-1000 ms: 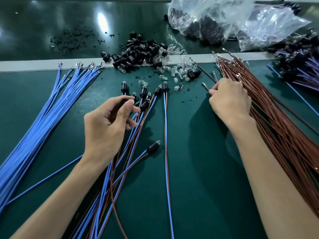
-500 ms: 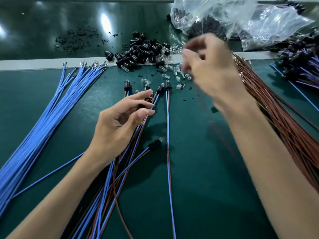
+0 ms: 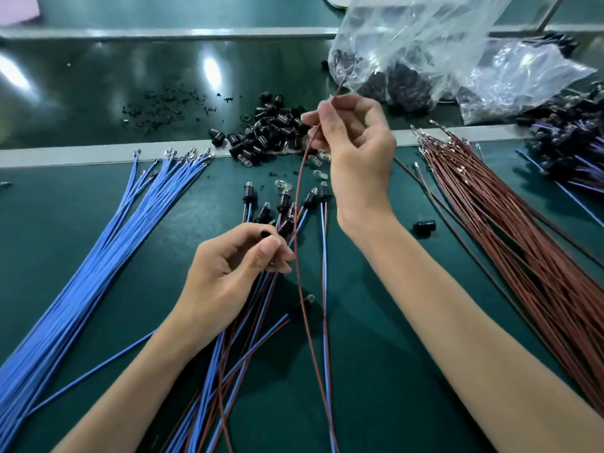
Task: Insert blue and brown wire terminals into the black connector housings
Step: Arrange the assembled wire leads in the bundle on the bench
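- On our dark green work mat (image 3: 49, 223), the right hand (image 3: 356, 142) has left the bundle of brown wires (image 3: 510, 223) and pinches a single thin brown wire (image 3: 297, 191), held aloft.
- Our left hand (image 3: 235, 266) curls round what seems a small black plastic housing (image 3: 265, 233), so insertion looks next.

1. Grips: two, the left grip (image 3: 228, 273) and the right grip (image 3: 353, 142).
2. Brown wire (image 3: 299, 178) lifted apart from the rest: one, in the right grip.
3. Blue bundle (image 3: 114, 240): one, with more strands than I can count.
4. Brown bundle (image 3: 523, 240): one, also past counting.
5. Bags: two, a near bag (image 3: 408, 37) and a far bag (image 3: 523, 80).
6. Housings: one loose pile (image 3: 271, 132), one lone housing (image 3: 424, 225), and one held housing (image 3: 266, 233) in the left grip.
7. Wired pairs (image 3: 323, 256) in the middle: I make out at least seven heads, but overlap hides the exact number.
8. Finished heap (image 3: 568, 142) at far right: one.
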Available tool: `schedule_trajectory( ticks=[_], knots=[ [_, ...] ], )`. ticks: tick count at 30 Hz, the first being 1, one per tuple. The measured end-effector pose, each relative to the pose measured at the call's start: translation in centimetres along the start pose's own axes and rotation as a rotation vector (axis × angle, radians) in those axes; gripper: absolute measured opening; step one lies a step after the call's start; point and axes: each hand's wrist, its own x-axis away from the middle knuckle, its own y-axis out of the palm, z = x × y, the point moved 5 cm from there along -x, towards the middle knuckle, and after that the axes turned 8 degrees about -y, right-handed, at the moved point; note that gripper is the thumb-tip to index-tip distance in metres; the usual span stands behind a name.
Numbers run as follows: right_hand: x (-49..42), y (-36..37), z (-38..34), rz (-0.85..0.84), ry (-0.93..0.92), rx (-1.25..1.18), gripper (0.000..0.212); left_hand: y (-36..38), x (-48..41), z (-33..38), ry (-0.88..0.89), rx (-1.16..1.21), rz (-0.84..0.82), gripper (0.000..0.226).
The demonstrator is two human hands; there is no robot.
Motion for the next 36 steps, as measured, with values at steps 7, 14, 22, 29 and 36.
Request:
schedule_trajectory(
  ticks=[7, 14, 22, 29, 36],
  knots=[
    [1.1, 0.8, 0.7, -0.043, -0.049, 0.048, 0.017, 0.0, 0.0, 0.1, 0.001, -0.054, -0.102, 0.012],
    [0.1, -0.7, 0.0, 0.124, -0.097, 0.032, 0.014, 0.3, 0.2, 0.2, 0.031, -0.126, -0.128, 0.009],
    [0.2, -0.9, 0.7, -0.103, 0.240, -0.175, 0.012, 0.5, 0.1, 0.3, 0.082, -0.174, -0.117, 0.013],
    [7.2, -0.8, 2.0, -0.646, 0.208, 0.267, 0.024, 0.9, 0.2, 0.6, 0.171, -0.315, -0.122, 0.010],
    [5.3, -3.7, 1.0, -0.240, 0.163, -0.046, 0.039, 0.8, 0.4, 0.4, 0.138, -0.319, -0.124, 0.016]
  ],
)
